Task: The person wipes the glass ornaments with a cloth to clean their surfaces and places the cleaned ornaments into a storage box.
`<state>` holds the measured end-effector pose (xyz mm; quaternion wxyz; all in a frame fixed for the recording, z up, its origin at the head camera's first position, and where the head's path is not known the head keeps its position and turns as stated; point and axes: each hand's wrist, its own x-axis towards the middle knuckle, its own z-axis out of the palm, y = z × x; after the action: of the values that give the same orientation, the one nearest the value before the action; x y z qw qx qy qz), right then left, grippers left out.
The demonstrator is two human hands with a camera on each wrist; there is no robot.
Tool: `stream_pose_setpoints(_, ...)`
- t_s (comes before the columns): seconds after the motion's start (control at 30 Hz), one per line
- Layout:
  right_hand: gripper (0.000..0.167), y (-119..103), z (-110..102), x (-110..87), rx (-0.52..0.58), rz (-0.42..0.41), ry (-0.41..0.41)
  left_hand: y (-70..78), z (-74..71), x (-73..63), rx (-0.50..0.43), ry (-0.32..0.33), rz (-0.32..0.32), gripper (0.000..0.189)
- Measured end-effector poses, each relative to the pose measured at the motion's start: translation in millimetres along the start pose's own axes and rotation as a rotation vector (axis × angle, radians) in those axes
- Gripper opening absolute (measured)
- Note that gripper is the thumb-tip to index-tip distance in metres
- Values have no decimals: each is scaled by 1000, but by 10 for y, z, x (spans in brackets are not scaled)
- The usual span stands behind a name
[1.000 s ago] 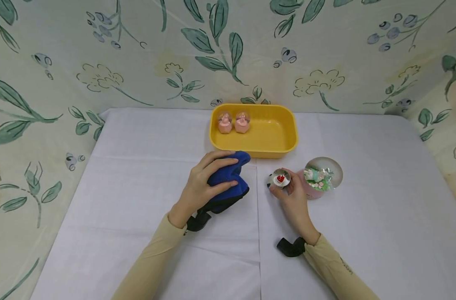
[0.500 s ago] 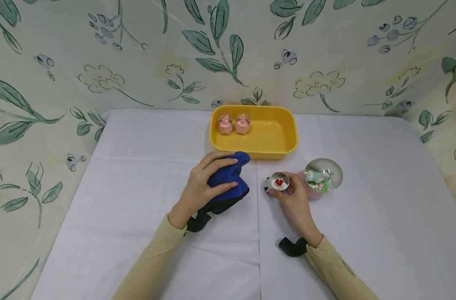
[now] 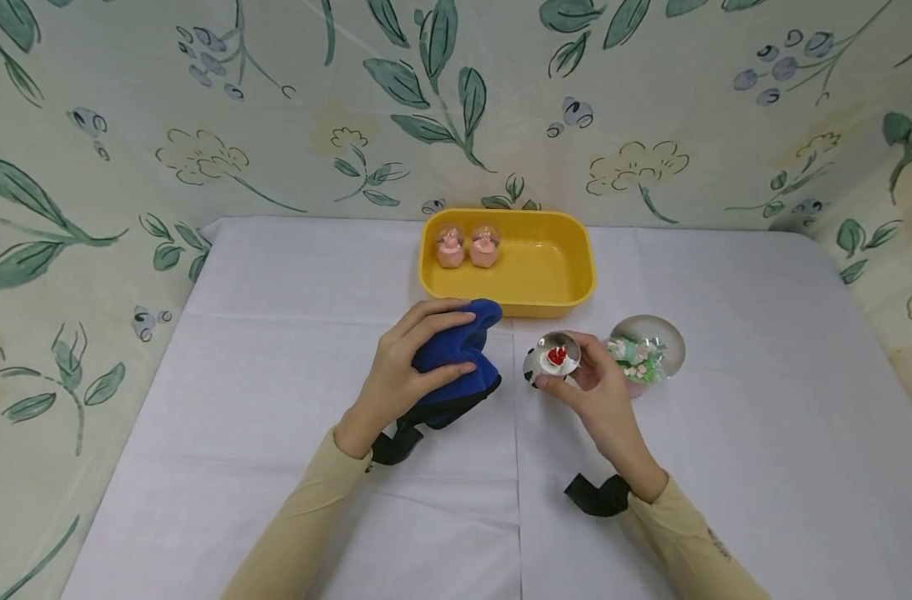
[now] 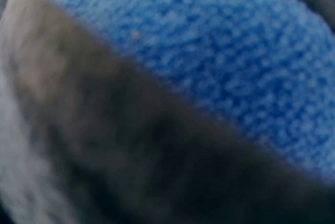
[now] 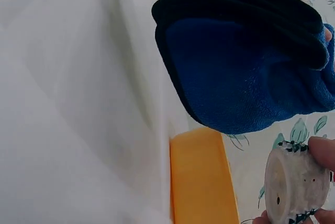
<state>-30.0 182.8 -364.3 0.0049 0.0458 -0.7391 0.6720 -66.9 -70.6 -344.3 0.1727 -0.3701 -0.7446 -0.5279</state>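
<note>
one small snow globe (image 3: pixel 557 356), tilted, over the desk (image 3: pixel 276 333), between the blue cloth (image 3: pixel 463 346) and the large snow globe (image 3: pixel 654 346); for this step i judge best a light, even hold low on its base, dome uncovered, cloth close by. one right hand (image 3: pixel 604 392), fingers clamped on the small snow globe, parted only by its width. one left hand (image 3: pixel 396 367), fingers curved round the blue cloth, thumb apart from the rest, a hold i judge loose.
</note>
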Motion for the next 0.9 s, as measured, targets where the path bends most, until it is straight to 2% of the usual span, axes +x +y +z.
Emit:
stream_pose_setpoints(0.27, 51, -186, 20, -20, 27, -64, -22, 64, -5, 37, -11, 4, 0, 55)
stream_pose_setpoints(0.37, 52, -244, 27, -29, 43, -100, -38, 83, -9, 48, -16, 6, -2, 49)
stream_pose_setpoints(0.6, 63, -335, 43, -18, -14, -209, -68, 107, 2, 57, -28, 19, -17, 50)
stream_pose_setpoints(0.9, 65, -377, 65, -24, -73, -213, -38, 81, 17, 49, -53, 23, -32, 51)
